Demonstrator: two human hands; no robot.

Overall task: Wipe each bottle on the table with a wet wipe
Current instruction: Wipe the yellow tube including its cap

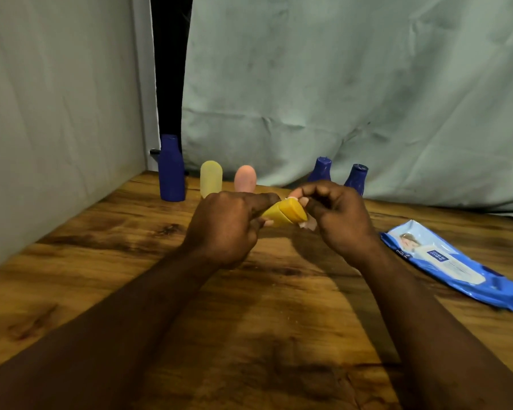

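My left hand (224, 229) grips a small yellow bottle (288, 213), held on its side above the wooden table (101, 261). My right hand (336, 216) is closed on a crumpled wet wipe (306, 224) pressed against the bottle's right end. Along the back stand a tall dark blue bottle (171, 170), a pale yellow bottle (211, 177), a pink bottle (245, 178) and two small dark blue bottles (320, 169) (356, 176), the last three partly hidden behind my hands.
A blue pack of wet wipes (456, 267) lies flat on the table to the right. A pale cloth backdrop (338, 99) hangs behind the bottles, and a light wall panel (57, 128) borders the left side.
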